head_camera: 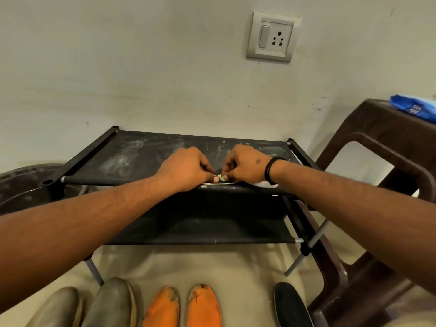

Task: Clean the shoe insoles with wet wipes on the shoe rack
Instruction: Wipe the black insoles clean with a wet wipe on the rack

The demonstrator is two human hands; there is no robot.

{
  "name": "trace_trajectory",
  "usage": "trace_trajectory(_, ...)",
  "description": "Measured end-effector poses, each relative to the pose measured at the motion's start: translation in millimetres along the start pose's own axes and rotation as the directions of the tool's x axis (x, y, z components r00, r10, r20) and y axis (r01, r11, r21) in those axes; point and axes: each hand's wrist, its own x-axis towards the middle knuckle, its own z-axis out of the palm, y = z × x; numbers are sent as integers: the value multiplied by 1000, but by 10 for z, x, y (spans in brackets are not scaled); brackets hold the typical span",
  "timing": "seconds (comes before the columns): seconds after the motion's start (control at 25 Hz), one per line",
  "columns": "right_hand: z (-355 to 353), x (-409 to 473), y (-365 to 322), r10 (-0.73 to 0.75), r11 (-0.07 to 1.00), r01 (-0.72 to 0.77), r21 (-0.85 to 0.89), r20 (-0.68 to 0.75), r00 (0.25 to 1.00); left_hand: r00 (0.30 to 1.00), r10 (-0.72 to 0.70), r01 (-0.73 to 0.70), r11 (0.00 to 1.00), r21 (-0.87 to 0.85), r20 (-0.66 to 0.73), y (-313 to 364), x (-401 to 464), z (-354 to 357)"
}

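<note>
both my hands meet at the front edge of the shoe rack (132, 159)'s top shelf. my left hand (186, 169) and right hand (245, 165) have fingers curled in, pinching a small greenish scrap (221, 177) between their tips; what it is i cannot tell. the pale insole (220, 183) lies flat directly under my fingertips, its long axis running left to right along the shelf edge. a white wet wipe (264, 184) sits just under my right wrist, so that hand is nearer it. a dark insole (273, 151) lies behind my right hand.
</note>
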Motion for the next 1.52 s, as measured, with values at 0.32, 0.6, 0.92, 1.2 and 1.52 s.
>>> trace_trajectory(0.32,13,11,-23,-18,998,17,-57,-20,1000,1000,2,-2,1000,-2,-15,3,18,8)
trace_trajectory(0.6,37,-2,10,-40,998,39,-43,-31,999,1000,-9,9,1000,-9,-7,-9,9,3)
trace_trajectory(0.92,73,49,-25,-31,994,21,-105,-96,995,1000,-16,16,1000,-1,-19,7,10,3)
trace_trajectory(1.2,59,59,35,21,997,-30,-68,-140,990,1000,-13,13,1000,-13,-11,17,6,-8)
trace_trajectory(1.52,47,96,50,97,985,-121,-121,-186,978,1000,-16,16,1000,-13,-17,33,17,-2)
